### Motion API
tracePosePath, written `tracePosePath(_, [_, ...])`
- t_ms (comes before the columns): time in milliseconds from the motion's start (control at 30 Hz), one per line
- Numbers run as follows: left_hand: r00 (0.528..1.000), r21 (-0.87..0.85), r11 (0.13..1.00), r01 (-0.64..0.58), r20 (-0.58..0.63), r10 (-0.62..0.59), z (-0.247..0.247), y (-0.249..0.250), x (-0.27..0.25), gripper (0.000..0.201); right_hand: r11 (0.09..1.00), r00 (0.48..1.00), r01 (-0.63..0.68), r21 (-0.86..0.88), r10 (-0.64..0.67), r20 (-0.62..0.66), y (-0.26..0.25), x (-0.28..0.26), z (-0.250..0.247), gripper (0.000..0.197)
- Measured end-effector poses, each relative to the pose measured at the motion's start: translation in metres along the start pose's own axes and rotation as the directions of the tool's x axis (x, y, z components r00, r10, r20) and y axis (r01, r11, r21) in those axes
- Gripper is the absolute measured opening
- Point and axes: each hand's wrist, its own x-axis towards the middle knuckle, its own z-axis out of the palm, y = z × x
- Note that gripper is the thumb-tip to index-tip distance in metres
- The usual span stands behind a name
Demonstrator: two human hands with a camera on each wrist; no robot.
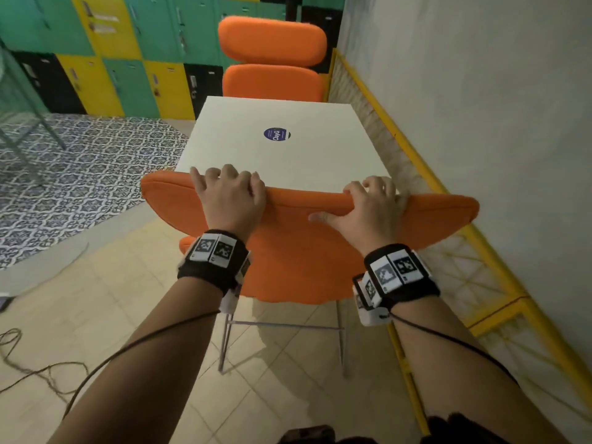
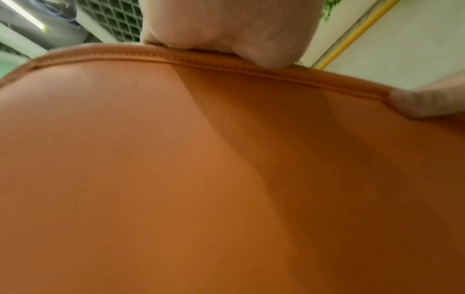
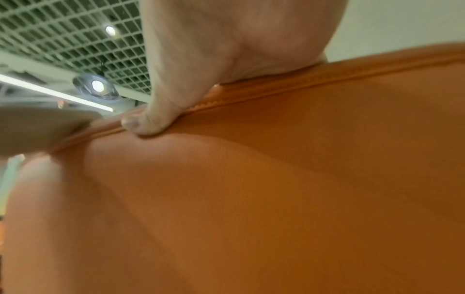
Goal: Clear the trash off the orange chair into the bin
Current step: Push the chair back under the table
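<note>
- Left hand (image 1: 229,195) was curled over the top edge of the orange chair (image 1: 298,251) backrest, fingers hooked over the front, gripping it.
- Right hand (image 1: 368,209) gripped the same edge further along, thumb pressed flat on the back of the cushion; the wrist views showed only orange fabric and the seam.
- Both hands had the chair, which was tucked in against the white surface (image 1: 282,149). No trash or bin showed anywhere; the seat was hidden beneath the surface.
- My read: the step in hand was pulling the chair out to reach the seat. A level, straight pull with both hands together would keep the thin legs (image 1: 224,347) from snagging.
- A second orange chair (image 1: 272,59) stood beyond the surface, lockers (image 1: 96,75) behind it.
- Far right, the yellow railing (image 1: 448,193) ran close beside the chair, leaving little room there; cables (image 1: 32,373) trailed on the floor at left.
</note>
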Motion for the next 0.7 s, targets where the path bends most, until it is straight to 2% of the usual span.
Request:
tracePosePath(200, [0.995,0.094,0.993,-0.078,0.065,0.073,0.000,-0.012,-0.006,0.075,0.993,0.994,0.092,0.080,-0.087,-0.060,0.010,0.017,0.007,0.089])
tracePosePath(333, [0.997,0.105,0.993,-0.055,0.057,0.049,0.008,0.000,-0.004,0.081,0.982,0.986,0.153,0.109,-0.145,-0.083,0.027,0.030,0.014,0.083])
tracePosePath(700, [0.996,0.092,0.996,-0.005,0.087,-0.003,0.029,0.022,0.020,0.088,0.962,0.969,0.236,0.138,-0.244,0.041,0.056,0.074,0.025,0.078])
